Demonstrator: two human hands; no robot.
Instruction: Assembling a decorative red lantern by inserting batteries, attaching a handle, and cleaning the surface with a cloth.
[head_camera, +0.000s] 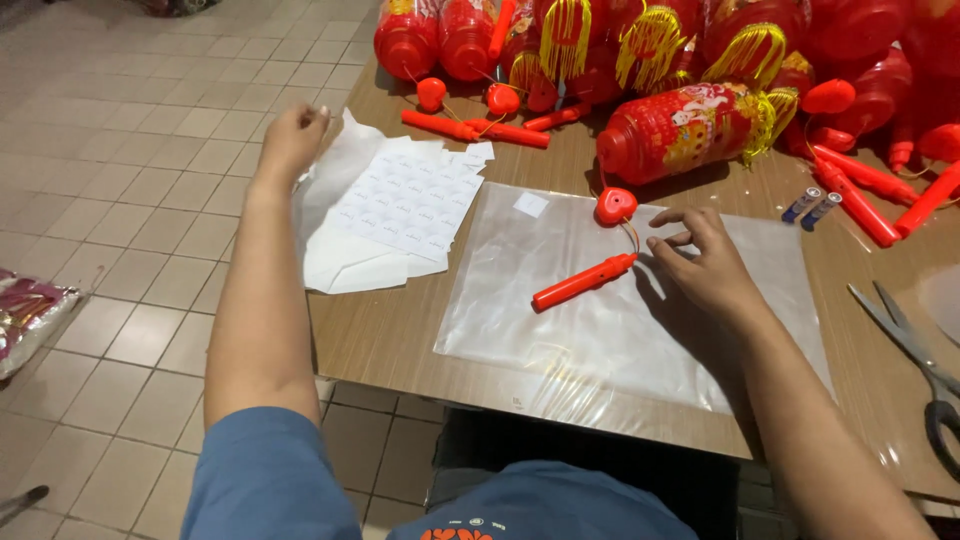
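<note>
the red handle (583, 282) lies just left of the right hand (705, 262), long axis toward the bench's near-left corner; fingers loosely open. the left hand (292, 138) is closed, pinching a sticker.

A brown wood-grain table (400, 330) fills the right of the view, its top glossy and catching soft, even light. Its near edge runs across the lower part of the frame, with dark shadow beneath it. To the left and behind, the floor (130, 150) is laid in small, pale beige square tiles with darker grout lines, slightly worn and dull. No walls or windows show.
</note>
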